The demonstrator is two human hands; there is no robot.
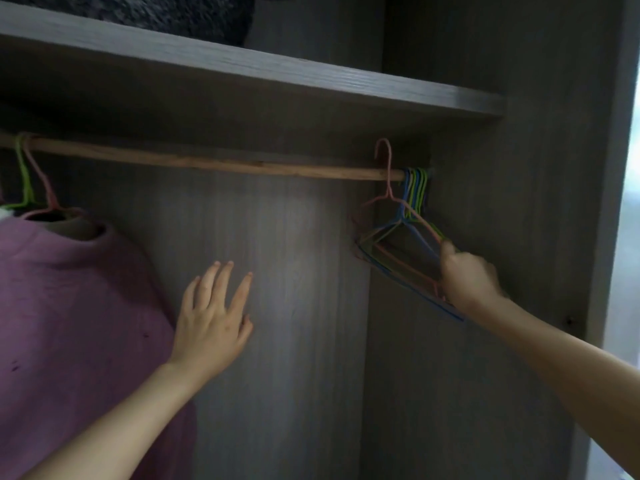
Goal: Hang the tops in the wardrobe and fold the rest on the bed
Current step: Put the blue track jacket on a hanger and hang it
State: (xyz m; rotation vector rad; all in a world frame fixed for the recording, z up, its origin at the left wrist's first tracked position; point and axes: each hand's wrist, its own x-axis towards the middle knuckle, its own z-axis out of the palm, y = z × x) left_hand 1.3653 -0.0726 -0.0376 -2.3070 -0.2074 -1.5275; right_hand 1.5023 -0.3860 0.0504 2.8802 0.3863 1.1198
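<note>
**Wardrobe, right end of rail: one hanger in hand**

Right hand (469, 280): reached up to the far right of the wardrobe (519, 237). Fingers clenched round the near lower end of a pink hanger (390, 181), thumb up along the wire. Other wires run under the same fist; cannot tell whether any of them are inside the grip.

Pink hanger: hook uppermost, standing above the wooden rail (214, 163) rather than sitting on it, the curve opening to the left. The stem crosses in front of the rail just left of the other hangers. Its long axis runs from the back panel (294, 271) out toward the camera, roughly square to the rail, and it is tilted so that the held end is the lower one.

Bunch of hangers (417, 188): blue, green and pale pink wire, packed together on the last stretch of rail, touching the side wall. Their frames fan out below, same heading as the held one.

Left hand (211, 323): released, fingers straight and spread, palm toward the back panel, holding nothing. It sits between the hung garment and the hanger bunch, well apart from both hangers and rail.

Mauve top (69, 323): hung at the left end of the rail on a second pink wire hanger (45, 188), neck opening up (a green hanger (24, 174) hooks on just behind it).

Above: a grey shelf (277, 74) with something dark and fuzzy (156, 12) on it.
</note>
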